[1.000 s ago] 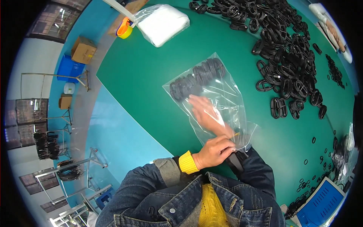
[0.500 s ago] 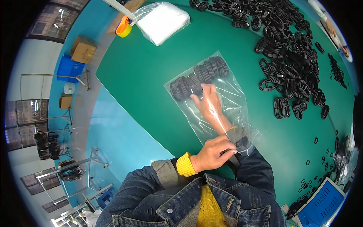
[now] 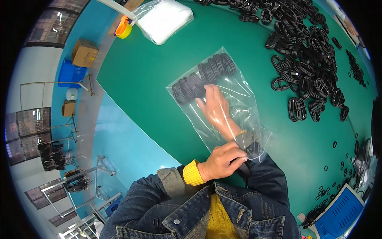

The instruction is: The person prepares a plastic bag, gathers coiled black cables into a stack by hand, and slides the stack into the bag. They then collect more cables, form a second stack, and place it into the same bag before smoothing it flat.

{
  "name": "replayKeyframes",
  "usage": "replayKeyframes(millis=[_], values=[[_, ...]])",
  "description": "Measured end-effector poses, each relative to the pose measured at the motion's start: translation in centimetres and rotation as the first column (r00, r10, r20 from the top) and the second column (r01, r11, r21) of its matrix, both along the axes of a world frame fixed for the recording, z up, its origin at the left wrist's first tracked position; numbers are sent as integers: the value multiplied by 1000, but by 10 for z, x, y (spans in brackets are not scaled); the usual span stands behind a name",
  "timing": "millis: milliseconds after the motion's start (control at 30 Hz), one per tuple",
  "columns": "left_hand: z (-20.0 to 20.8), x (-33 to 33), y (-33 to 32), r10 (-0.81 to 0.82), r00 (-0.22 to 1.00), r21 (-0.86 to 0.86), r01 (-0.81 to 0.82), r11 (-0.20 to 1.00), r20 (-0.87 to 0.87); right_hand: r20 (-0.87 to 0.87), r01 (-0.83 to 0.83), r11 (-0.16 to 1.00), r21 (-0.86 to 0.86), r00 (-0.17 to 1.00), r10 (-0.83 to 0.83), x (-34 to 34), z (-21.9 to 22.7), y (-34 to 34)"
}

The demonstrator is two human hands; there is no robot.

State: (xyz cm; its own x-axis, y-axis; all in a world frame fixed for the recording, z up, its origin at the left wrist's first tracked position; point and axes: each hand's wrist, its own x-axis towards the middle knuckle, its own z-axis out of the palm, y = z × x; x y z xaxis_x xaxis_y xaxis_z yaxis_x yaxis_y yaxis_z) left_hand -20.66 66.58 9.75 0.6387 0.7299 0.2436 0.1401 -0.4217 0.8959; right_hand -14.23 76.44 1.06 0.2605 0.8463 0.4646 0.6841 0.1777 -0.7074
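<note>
A clear plastic bag (image 3: 238, 93) lies on the green table with a row of black coiled cables (image 3: 189, 87) at its far end. My right hand (image 3: 217, 107) reaches inside the bag, thumb and fingers apart, fingertips touching the near side of the coils. The bag's mouth surrounds my right forearm. Close to my body, my left hand (image 3: 225, 160) pinches the rim of the bag between thumb and fingers beside my right wrist.
A large heap of black coiled cables (image 3: 306, 67) spreads over the right side of the table. Packed white sheets or bags (image 3: 164, 22) and a yellow tape roll (image 3: 124, 30) lie at the far left. Small black rings and a blue panel (image 3: 340, 213) are at near right.
The view has shifted slightly, so the bag and table appear a little up and left. My hands keep nearly the same places on and in the bag.
</note>
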Motion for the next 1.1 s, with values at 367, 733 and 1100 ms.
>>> replayKeyframes(millis=[367, 733, 1100], values=[[4, 0, 0, 26, 1000, 9, -26, 1000, 4, -570, -46, 968, -248, 815, -107, -5, 0, 8], [4, 0, 2, 51, 998, 47, -50, 998, -26, -160, -52, 997, -63, 986, 41, 1, -6, 8], [-2, -4, 5, 41, 997, 75, -36, 996, -59, 213, -99, 993, 61, 973, 84, 5, 0, 9]])
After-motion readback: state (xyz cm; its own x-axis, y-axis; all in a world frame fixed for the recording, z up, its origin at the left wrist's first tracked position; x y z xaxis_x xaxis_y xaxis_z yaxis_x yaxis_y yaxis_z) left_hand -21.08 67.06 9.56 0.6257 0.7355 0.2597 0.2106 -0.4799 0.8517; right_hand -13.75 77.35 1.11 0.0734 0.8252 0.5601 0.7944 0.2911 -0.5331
